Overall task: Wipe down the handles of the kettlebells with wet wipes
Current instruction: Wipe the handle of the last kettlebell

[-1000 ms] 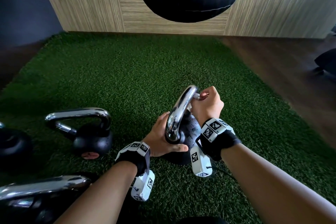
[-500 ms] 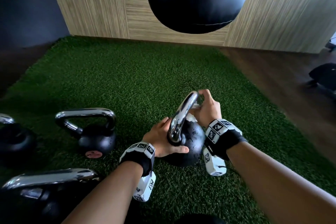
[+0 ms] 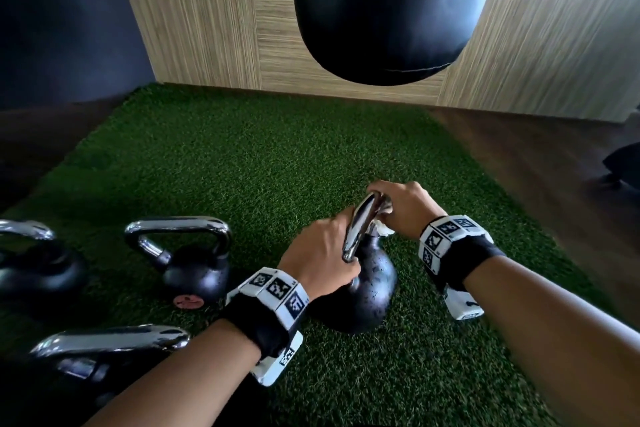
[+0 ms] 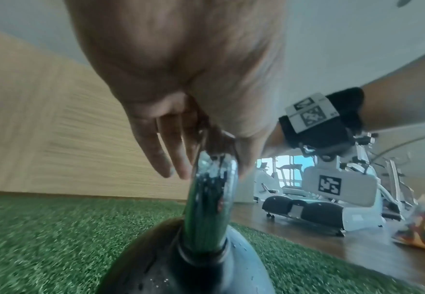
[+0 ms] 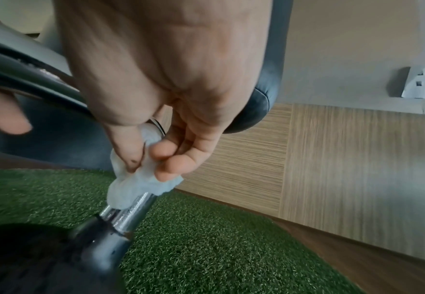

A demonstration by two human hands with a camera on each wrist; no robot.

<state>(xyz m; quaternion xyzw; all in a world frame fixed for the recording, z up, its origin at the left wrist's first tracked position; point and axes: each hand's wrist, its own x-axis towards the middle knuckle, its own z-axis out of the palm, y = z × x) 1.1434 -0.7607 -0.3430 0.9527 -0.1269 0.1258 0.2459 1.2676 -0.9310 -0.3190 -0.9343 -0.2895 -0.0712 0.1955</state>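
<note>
A black kettlebell (image 3: 372,288) with a chrome handle (image 3: 358,229) stands on the green turf in the middle of the head view. My left hand (image 3: 325,253) grips the near side of that handle, thumb on one side and fingers on the other. In the left wrist view, the handle (image 4: 210,195) runs down from my left hand. My right hand (image 3: 401,206) holds a crumpled white wet wipe (image 3: 384,230) around the handle's far side. In the right wrist view, thumb and fingers pinch the wipe (image 5: 141,185) onto the chrome bar (image 5: 133,210) just above the bell.
Three more kettlebells sit on the turf to the left: one (image 3: 197,267) beside the left hand, one (image 3: 34,270) at the edge, one (image 3: 104,347) near my left forearm. A black punching bag (image 3: 388,10) hangs ahead. Dark wooden floor lies to the right.
My left hand has moved up from the bell's shoulder onto the handle. The right hand with the wipe has shifted over the handle's far end. The head view has tilted upward.
</note>
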